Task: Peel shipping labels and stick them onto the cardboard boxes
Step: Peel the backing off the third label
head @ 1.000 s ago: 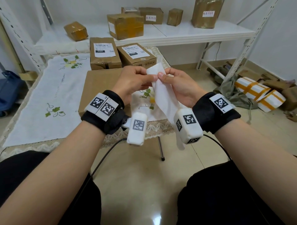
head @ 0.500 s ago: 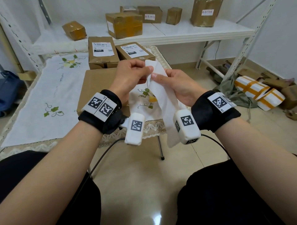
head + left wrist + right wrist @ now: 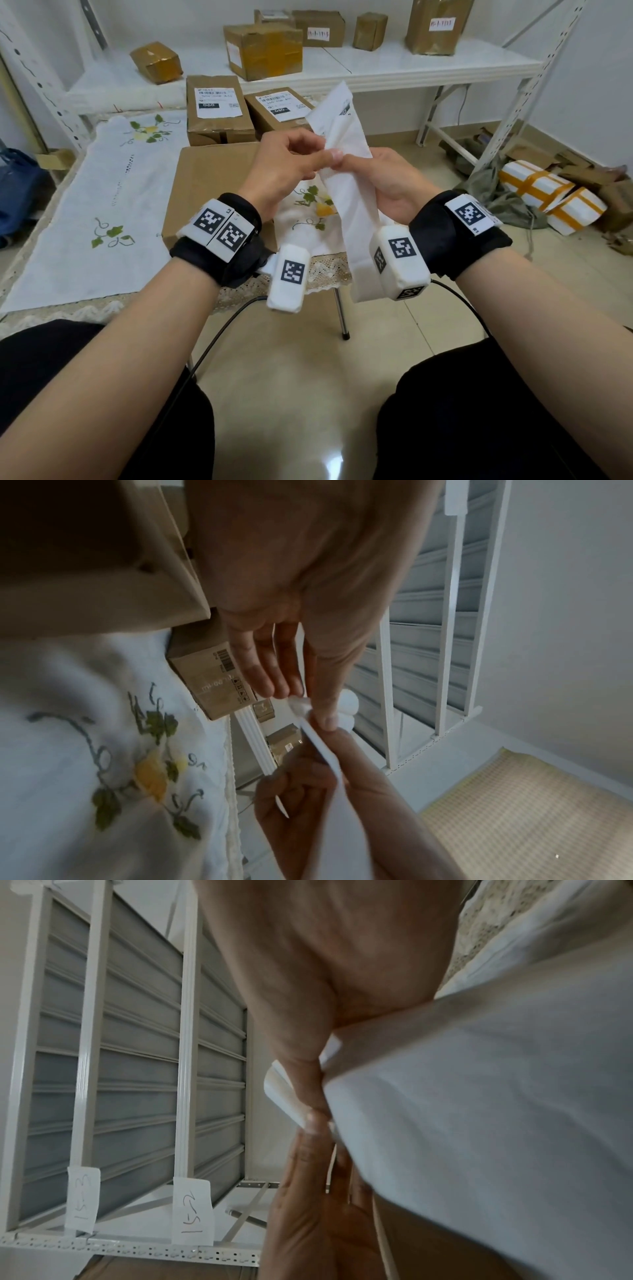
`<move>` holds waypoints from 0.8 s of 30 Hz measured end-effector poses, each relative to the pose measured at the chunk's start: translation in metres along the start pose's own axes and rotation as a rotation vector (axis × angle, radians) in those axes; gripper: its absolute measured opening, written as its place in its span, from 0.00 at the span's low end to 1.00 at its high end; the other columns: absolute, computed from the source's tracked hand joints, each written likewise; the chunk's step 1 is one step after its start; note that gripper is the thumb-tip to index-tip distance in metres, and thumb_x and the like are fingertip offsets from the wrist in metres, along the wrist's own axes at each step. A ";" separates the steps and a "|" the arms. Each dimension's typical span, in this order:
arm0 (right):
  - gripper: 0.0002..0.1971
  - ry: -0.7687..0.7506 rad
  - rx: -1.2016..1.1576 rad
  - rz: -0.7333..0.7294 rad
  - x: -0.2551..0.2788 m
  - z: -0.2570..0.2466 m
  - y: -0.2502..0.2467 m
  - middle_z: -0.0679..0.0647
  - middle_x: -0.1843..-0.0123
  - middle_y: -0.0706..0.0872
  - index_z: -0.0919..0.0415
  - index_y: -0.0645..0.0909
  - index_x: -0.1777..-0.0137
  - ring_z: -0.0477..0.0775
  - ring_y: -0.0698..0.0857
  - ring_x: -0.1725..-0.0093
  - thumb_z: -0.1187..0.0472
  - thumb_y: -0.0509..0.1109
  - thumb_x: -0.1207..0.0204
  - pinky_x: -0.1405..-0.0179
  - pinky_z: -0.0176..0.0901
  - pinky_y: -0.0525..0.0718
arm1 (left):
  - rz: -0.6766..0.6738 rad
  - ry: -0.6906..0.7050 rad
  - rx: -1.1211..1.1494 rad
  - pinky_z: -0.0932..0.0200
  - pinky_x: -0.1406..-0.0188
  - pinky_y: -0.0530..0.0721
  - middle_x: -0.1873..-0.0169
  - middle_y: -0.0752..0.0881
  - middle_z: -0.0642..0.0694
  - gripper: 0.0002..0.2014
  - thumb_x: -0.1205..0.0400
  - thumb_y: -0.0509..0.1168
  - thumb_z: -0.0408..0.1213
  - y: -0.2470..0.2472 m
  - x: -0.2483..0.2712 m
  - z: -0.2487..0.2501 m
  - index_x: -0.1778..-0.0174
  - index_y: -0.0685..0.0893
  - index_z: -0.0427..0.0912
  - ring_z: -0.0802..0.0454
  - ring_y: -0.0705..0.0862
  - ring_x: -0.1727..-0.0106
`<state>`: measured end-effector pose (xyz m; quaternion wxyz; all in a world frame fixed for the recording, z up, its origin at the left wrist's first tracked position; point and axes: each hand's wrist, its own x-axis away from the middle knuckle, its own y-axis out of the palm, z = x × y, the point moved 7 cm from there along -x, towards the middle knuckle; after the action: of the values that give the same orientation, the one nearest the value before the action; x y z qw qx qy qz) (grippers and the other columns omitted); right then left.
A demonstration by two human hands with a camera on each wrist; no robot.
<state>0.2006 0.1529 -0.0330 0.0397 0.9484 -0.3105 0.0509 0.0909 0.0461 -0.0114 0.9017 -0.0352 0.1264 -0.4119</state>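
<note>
Two hands meet at the label strip (image 3: 346, 164), held in the air above the table's near edge: the left hand (image 3: 284, 168), at nine o'clock, pinches its edge, and the right hand (image 3: 394, 185), at three o'clock, curls round the backing. To peel well, probably keep the backing taut, lift one corner slowly, then carry the label to the bare cardboard box (image 3: 205, 185) at ten o'clock.

Head: high, looking forward and down — both forearms in view.
Left wrist: close, along the fingers.
Right wrist: close, likewise.
Shared: label strip (image 3: 346, 164) — seen in all three.
</note>
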 end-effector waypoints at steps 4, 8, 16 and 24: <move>0.17 0.007 -0.016 0.000 -0.001 0.000 -0.002 0.68 0.38 0.90 0.72 0.86 0.35 0.59 0.91 0.48 0.65 0.77 0.22 0.45 0.51 0.90 | 0.009 0.046 -0.049 0.66 0.56 0.85 0.59 0.90 0.43 0.12 0.27 0.82 0.31 -0.005 -0.002 0.001 0.49 0.92 0.34 0.57 0.86 0.61; 0.17 0.009 -0.083 -0.028 -0.001 0.001 0.001 0.67 0.38 0.91 0.71 0.84 0.32 0.58 0.92 0.48 0.67 0.74 0.19 0.45 0.49 0.92 | 0.060 0.041 -0.058 0.64 0.55 0.86 0.58 0.91 0.44 0.09 0.25 0.80 0.33 -0.012 -0.006 -0.003 0.50 0.93 0.36 0.55 0.87 0.57; 0.15 0.009 -0.009 -0.009 -0.004 0.002 -0.004 0.63 0.42 0.92 0.71 0.85 0.35 0.57 0.93 0.49 0.71 0.74 0.21 0.45 0.49 0.91 | 0.100 0.104 -0.085 0.58 0.52 0.88 0.57 0.92 0.44 0.03 0.23 0.79 0.33 -0.012 -0.006 0.002 0.57 0.92 0.43 0.55 0.88 0.56; 0.17 0.023 0.076 -0.006 0.000 0.000 -0.006 0.60 0.50 0.94 0.67 0.89 0.40 0.56 0.93 0.53 0.64 0.83 0.28 0.50 0.51 0.92 | 0.117 0.206 -0.207 0.67 0.59 0.83 0.67 0.90 0.57 0.04 0.25 0.80 0.34 -0.007 -0.005 0.007 0.59 0.93 0.47 0.65 0.87 0.65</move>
<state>0.2041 0.1575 -0.0328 0.0073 0.9495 -0.3051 0.0734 0.0844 0.0446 -0.0024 0.8979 -0.0782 0.2618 -0.3450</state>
